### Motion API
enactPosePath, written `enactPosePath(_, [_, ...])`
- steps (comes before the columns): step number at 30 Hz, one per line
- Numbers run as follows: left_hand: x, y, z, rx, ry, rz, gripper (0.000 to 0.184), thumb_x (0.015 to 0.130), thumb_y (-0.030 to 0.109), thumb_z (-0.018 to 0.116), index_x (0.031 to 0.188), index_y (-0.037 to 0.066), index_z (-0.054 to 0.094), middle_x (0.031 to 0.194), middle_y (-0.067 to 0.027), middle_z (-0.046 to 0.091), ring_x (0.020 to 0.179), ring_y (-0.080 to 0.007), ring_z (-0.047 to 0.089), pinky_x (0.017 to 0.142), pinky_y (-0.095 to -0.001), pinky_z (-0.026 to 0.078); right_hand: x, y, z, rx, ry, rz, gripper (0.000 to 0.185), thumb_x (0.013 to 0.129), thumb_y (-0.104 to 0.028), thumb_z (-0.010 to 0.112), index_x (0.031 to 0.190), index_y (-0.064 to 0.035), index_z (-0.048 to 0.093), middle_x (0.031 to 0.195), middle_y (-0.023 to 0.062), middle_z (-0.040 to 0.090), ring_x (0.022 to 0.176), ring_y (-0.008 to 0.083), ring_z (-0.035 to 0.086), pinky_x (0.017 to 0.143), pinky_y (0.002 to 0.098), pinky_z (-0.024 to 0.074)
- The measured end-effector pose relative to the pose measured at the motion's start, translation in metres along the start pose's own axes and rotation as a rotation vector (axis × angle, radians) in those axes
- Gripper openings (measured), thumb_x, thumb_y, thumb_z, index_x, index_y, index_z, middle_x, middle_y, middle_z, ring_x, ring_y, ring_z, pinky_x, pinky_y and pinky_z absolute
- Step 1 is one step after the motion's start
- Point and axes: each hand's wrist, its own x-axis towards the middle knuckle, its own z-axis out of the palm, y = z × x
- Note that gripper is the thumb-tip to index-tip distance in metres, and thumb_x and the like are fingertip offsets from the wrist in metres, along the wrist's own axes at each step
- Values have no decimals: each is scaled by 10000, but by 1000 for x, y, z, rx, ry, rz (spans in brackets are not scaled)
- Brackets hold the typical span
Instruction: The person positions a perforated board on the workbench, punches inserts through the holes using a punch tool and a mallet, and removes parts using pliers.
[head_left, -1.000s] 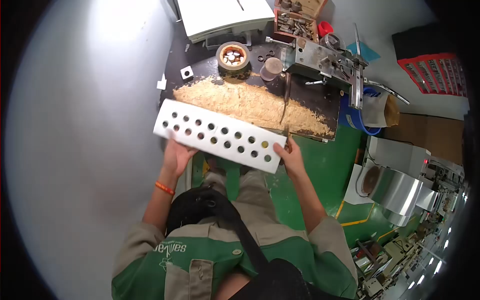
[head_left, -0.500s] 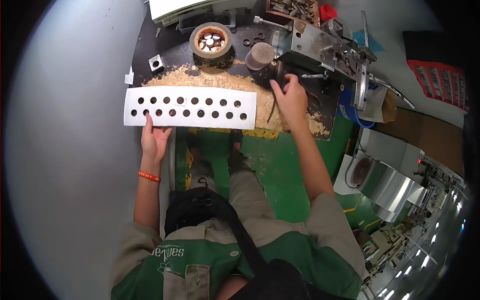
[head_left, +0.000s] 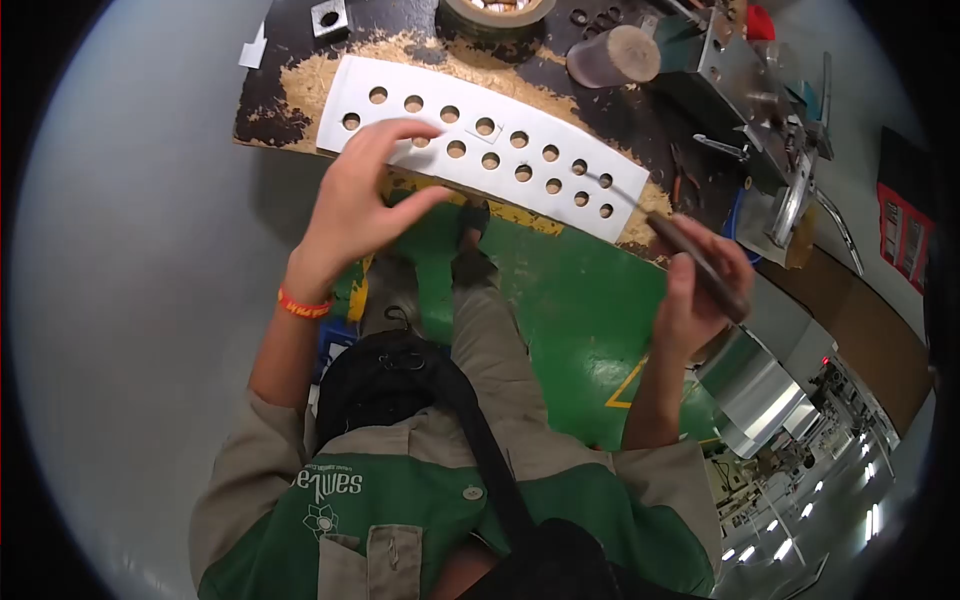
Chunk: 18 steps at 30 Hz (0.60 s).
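A white strip (head_left: pixel 440 85) with two rows of round holes lies on the worn wooden bench (head_left: pixel 410 50). Over its left part is my left hand (head_left: pixel 360 195), thumb and fingers apart, holding nothing. My right hand (head_left: pixel 700 285) is closed round the dark handle of a thin pointed tool (head_left: pixel 697 262). The tool's slim metal shaft reaches over the right end of the strip, near the last holes. Whether its tip touches the strip cannot be made out.
A metal fixture (head_left: pixel 725 90) stands at the bench's right, with pliers (head_left: pixel 685 175) near it. Behind the strip are a round cup (head_left: pixel 615 58), a tape roll (head_left: pixel 495 15) holding small pieces, black rings (head_left: pixel 598 20) and a square block with a hole (head_left: pixel 329 18).
The strip now lies on the bench, angled down to the right. My left hand has let go of it. My right hand has taken hold of the handled tool and moved toward me.
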Motion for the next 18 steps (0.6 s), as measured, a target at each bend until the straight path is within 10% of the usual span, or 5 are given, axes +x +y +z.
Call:
enactPosePath(5, [21,-14,46,142,-121,250,683,644,211,837,1262,165,552,1477,-30,442,1390,-334,351,1125,-509,288,-33,24,9,60,-126,-5,259,875,-5,670,1087,-16,522,1184,284,580,967,326,663,852,388,564])
enactPosePath(14, [33,-28,68,405,-52,355,717,752,473,750,1343,135,524,1437,-47,497,1338,-270,445,1102,-439,306,-36,55,6,-112,-413,-211,258,754,56,718,973,-24,606,1074,275,665,905,371,684,776,394,563])
enactPosePath(18, [34,-14,65,248,-182,33,727,674,486,802,1293,170,587,1447,-119,479,1390,-365,365,1132,-542,220,-29,57,0,-173,-492,-256,275,729,88,711,944,-52,612,1084,217,682,875,345,685,730,366,569])
